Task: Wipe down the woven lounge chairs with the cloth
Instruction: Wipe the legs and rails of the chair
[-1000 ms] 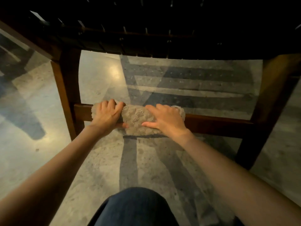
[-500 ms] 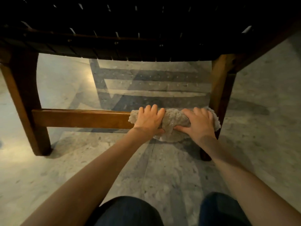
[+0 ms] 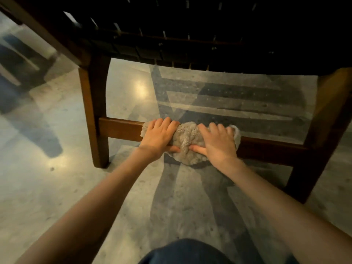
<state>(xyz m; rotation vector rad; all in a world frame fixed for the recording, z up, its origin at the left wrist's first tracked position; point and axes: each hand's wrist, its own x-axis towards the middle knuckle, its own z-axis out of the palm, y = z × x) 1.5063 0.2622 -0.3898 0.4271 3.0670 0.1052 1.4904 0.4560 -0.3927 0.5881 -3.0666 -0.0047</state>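
Observation:
A fluffy beige cloth [image 3: 187,139] is wrapped over the low wooden crossbar [image 3: 120,129] of a woven lounge chair. My left hand [image 3: 160,136] grips the cloth's left part, fingers over the bar's top and thumb below. My right hand [image 3: 217,141] grips its right part the same way. The cloth sits a little left of the bar's middle. The dark woven seat [image 3: 190,31] hangs above, seen from underneath.
The chair's left front leg [image 3: 95,115] and right front leg [image 3: 322,130] stand on a polished speckled stone floor [image 3: 57,187]. My knee in dark trousers [image 3: 186,252] shows at the bottom edge. Another piece of furniture [image 3: 21,60] is blurred at far left.
Both hands slid the cloth along the crossbar: from near the left leg to the right leg half a second ago, and now back leftward toward the middle.

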